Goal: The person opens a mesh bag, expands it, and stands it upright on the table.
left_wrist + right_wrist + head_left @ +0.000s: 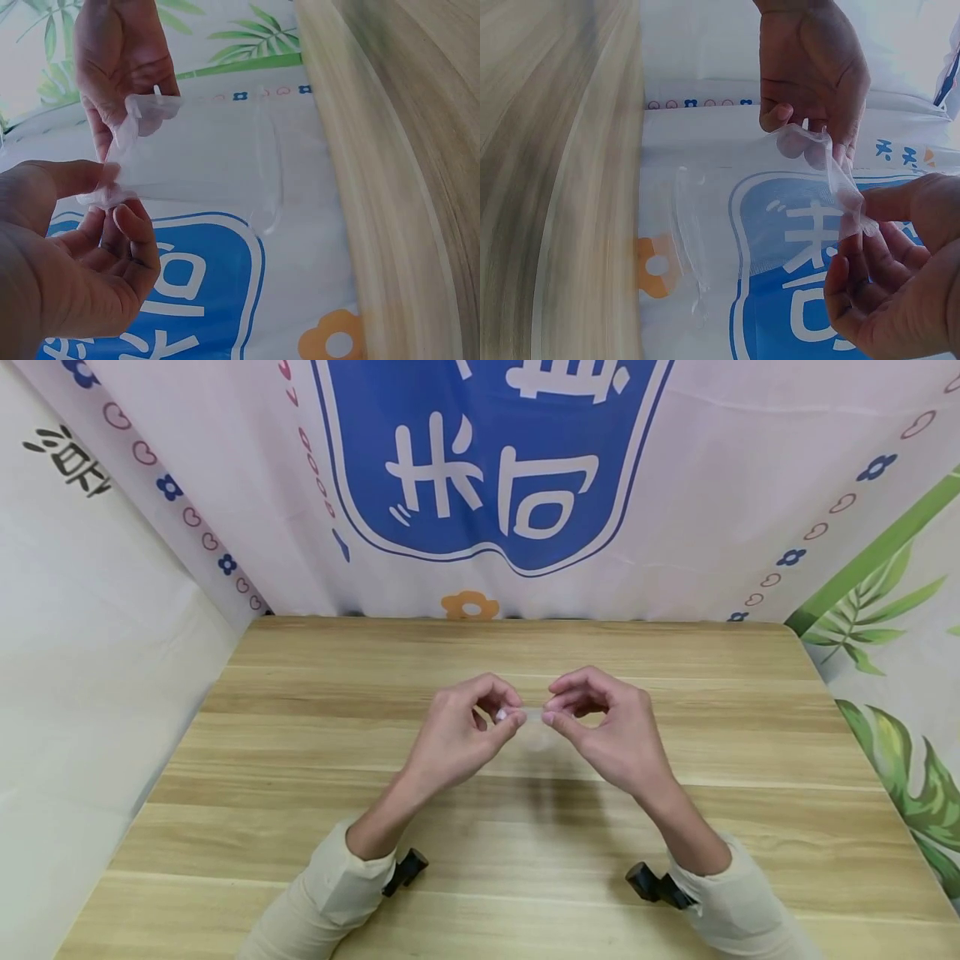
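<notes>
A clear, see-through bag (pixel 202 154) hangs above the table, its body limp and thin. My left hand (pixel 465 727) pinches one side of its upper edge between thumb and fingers. The opposite side is pinched by my right hand (pixel 611 727). From the head view the bag (pixel 534 715) is only a faint strip between the fingertips. In the right wrist view the bag's film (pixel 761 195) lets the backdrop show through, and its gathered top edge bunches at the fingers. Whether anything lies inside cannot be made out.
A wood-grain table (pixel 300 760) lies under both hands. Behind it hangs a white cloth backdrop (pixel 720 510) with a blue printed emblem, its lower edge meeting the table's far side. Black devices (pixel 405 871) sit at both cuffs.
</notes>
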Action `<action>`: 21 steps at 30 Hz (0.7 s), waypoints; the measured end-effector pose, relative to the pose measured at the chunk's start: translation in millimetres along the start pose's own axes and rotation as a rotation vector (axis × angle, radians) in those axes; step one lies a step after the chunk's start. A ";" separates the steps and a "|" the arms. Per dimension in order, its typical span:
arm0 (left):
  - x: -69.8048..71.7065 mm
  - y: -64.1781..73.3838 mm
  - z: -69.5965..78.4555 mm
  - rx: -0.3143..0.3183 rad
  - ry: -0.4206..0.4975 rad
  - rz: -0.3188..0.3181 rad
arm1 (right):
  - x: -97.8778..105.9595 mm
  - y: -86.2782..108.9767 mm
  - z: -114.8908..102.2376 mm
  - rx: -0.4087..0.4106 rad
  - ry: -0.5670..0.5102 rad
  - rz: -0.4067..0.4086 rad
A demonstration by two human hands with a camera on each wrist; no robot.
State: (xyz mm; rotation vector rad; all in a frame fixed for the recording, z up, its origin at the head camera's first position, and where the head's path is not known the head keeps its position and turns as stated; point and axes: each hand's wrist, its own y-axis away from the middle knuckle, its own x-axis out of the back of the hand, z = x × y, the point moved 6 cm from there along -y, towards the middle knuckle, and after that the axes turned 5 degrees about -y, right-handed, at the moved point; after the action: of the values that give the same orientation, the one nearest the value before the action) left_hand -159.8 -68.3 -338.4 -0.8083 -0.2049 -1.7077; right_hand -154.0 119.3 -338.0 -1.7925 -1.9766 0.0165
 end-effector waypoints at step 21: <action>-7.0 2.9 -2.1 -0.001 0.019 0.066 | -3.0 2.6 -1.3 0.060 0.065 0.082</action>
State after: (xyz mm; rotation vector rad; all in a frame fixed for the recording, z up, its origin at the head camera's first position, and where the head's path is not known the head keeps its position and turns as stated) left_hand -157.5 -64.8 -345.0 -0.7912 -0.1622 -1.6528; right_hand -151.0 116.4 -338.7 -1.8113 -1.8375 0.0428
